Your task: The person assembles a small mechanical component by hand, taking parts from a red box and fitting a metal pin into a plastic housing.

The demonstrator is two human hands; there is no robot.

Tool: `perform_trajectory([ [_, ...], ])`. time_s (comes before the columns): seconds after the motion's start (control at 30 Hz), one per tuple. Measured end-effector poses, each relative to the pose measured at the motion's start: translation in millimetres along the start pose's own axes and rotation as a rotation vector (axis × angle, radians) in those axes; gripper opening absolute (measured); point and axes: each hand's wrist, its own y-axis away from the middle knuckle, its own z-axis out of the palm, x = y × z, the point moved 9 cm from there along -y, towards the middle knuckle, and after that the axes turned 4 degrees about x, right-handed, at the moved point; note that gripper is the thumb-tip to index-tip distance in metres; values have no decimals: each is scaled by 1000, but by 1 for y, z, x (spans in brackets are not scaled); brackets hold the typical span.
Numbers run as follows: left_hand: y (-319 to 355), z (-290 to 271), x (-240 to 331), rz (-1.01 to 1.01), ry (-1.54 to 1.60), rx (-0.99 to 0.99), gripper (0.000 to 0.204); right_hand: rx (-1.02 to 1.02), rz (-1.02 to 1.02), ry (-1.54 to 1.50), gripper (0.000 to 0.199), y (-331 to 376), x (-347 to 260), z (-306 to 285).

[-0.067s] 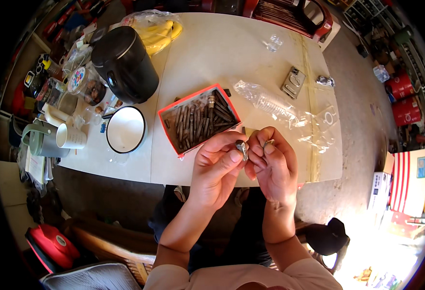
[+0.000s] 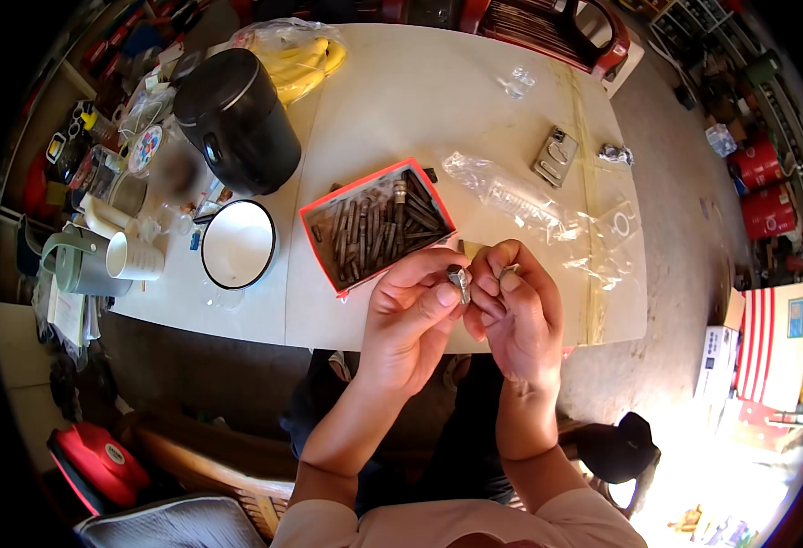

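Observation:
Just in front of the table's near edge, my left hand (image 2: 409,315) pinches a small shiny metal piece (image 2: 460,281) with a dark round end between thumb and fingers. My right hand (image 2: 522,315) is beside it, its thumb and forefinger closed on a small pale, yellowish piece (image 2: 509,270) mostly covered by the fingertips. The exact kind of either piece cannot be made out. Right behind my left hand lies a red-rimmed open box (image 2: 324,256), filled with short dark metal rods (image 2: 374,228). A small tan block (image 2: 471,247) shows behind my fingertips, partly hidden.
Left of the box are a white bowl (image 2: 237,245), a black lidded canister (image 2: 241,128), a paper cup (image 2: 135,258) and bagged bananas (image 2: 305,68). Crumpled clear plastic (image 2: 511,192) and a phone-shaped flat case (image 2: 555,155) lie to the right on the pale table (image 2: 401,100).

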Motion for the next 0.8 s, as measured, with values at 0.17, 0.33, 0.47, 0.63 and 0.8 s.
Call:
perform_trajectory([
  [0.17,0,-3,-2,-24,80,8,24,-19,-85,126,13,-1,-5,3],
  [0.33,-4,-9,0,-25,163,18,24,-59,-244,314,14,6,-18,13],
  [0.47,-2,-11,0,-59,193,88,24,95,-231,464,21,10,-18,8],
  [0.63,-4,-14,-2,-33,167,91,24,169,-356,632,17,14,-26,6],
  [0.8,-3,-14,-3,-24,153,92,25,197,-427,679,15,17,-32,9],
])
